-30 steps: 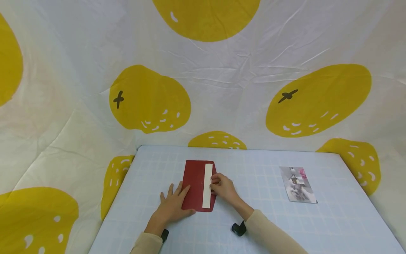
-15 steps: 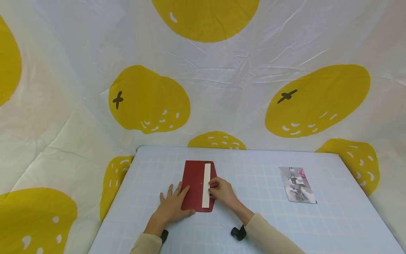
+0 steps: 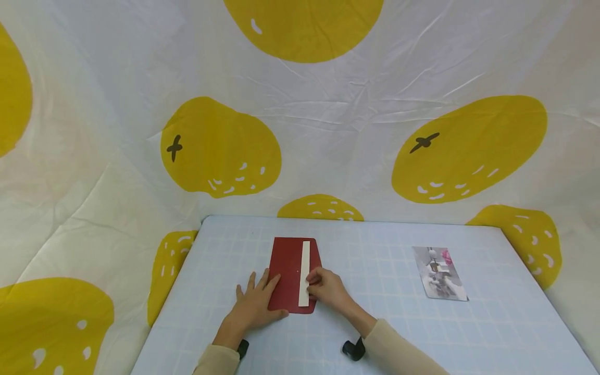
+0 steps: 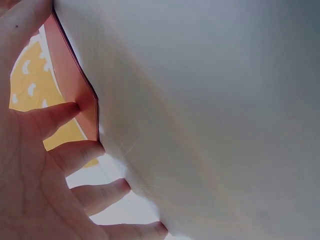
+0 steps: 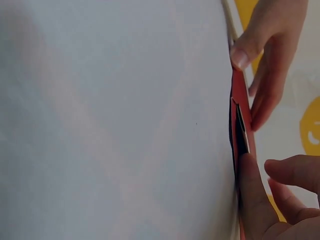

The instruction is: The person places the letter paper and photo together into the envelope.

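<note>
A desk point(image 3: 398, 323) covered in pale blue with a faint grid of squares fills the lower part of the head view, and behind and beside it hangs a white cloth point(image 3: 337, 104) printed with big yellow fruit shapes, creased in many places. A red envelope point(image 3: 287, 271) lies flat near the middle of the desk, somewhat toward the far edge, with its flap turned open on the right and 1 white strip point(image 3: 304, 273) running along that flap. The left hand point(image 3: 255, 304) rests flat on the desk with straight, spread fingers, the fingertips pressing on the envelope's left edge and near left corner; in the left wrist view the fingers point(image 4: 65, 112) lie against the red paper's edge. The right hand point(image 3: 328, 288) sits at the envelope's right edge with its fingers curled, pinching the flap near the lower end of the strip; in the right wrist view the thumb point(image 5: 252, 197) lies on the red edge. Both sleeves are cream, and a dark strap sits at each wrist. Toward the right edge of the desk, well apart from the hands, lies 1 photo card point(image 3: 439, 273), flat and face up, with grey and pink in its picture.
</note>
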### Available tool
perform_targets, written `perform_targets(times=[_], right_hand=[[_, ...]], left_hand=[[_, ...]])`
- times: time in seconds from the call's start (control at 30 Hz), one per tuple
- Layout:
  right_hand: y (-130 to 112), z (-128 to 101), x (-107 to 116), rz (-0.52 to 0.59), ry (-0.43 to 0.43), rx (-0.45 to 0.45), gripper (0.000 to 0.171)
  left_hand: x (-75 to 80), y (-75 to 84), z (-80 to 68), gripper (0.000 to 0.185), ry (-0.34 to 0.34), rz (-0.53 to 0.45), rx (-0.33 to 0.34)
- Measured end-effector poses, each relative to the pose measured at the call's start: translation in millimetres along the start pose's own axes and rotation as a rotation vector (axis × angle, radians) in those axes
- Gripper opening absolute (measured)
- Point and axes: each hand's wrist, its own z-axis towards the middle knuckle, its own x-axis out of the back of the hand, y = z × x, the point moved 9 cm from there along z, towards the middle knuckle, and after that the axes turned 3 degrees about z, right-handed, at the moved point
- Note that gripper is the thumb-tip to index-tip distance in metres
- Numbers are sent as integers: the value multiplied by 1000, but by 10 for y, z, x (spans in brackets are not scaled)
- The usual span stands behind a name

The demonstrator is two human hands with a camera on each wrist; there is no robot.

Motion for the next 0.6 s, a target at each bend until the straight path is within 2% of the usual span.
perform_targets(times=[0.47,0.6], right_hand=[[-73,-124,-80,-101,-22,92,20],[-99,-119,-110,-113,-19,94,20]], left_hand=[[7,0,-2,98,-6,5,9],[24,15,-8,98,-5,4,8]])
